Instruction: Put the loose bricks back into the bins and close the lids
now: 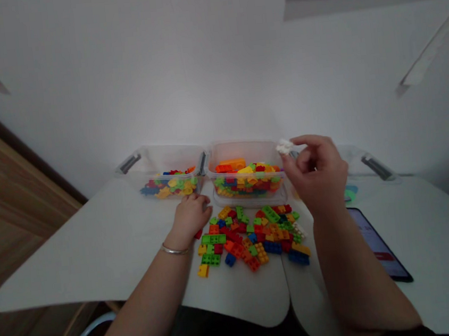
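Between thumb and fingers, my right hand [319, 171] pinches a small white toy building brick [285, 146], raised beside the right end of the middle clear box [249, 175]. My left hand [189, 217] rests palm down in front of the left clear box [161, 177], fingers loosely stretched and nothing visible in them. A red brick partly shows beside its wrist. Between my arms lies a loose pile of building bricks [251, 234] in red, green, yellow, orange and blue, with some white pieces [298, 229] at its right edge.
Colourful bricks fill the lower parts of the left and middle boxes. Behind my right hand stands another clear box [351, 153], partly hidden. A phone [381, 248] lies right of my forearm. A seam divides the white table [246, 299], and a wall rises behind the boxes.
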Action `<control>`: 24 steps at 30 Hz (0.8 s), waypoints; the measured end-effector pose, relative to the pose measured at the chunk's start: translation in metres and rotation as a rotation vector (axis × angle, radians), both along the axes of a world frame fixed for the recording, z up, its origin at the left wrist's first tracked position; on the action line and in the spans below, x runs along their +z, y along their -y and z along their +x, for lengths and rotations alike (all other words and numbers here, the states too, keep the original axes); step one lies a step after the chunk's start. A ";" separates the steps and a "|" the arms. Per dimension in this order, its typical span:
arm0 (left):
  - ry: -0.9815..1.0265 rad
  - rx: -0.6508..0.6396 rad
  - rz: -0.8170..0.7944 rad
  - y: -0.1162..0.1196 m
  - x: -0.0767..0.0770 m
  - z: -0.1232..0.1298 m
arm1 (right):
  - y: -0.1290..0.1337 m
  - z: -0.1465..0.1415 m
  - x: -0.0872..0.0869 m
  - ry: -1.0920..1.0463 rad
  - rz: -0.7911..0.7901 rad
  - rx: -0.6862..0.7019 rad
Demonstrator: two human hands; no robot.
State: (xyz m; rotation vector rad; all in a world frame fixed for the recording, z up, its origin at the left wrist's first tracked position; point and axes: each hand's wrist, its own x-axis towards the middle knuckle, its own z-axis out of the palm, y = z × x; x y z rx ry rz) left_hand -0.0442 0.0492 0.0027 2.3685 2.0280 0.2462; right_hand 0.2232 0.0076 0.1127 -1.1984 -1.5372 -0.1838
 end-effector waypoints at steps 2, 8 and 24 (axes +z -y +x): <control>0.001 0.005 -0.001 0.000 0.000 0.000 | -0.017 0.007 -0.011 -0.186 0.105 -0.048; 0.003 0.004 0.005 0.000 0.000 0.000 | -0.058 0.024 -0.038 -0.113 -0.088 -0.106; 0.006 0.004 0.002 0.000 0.000 0.001 | -0.061 0.035 -0.039 0.198 -0.153 -0.164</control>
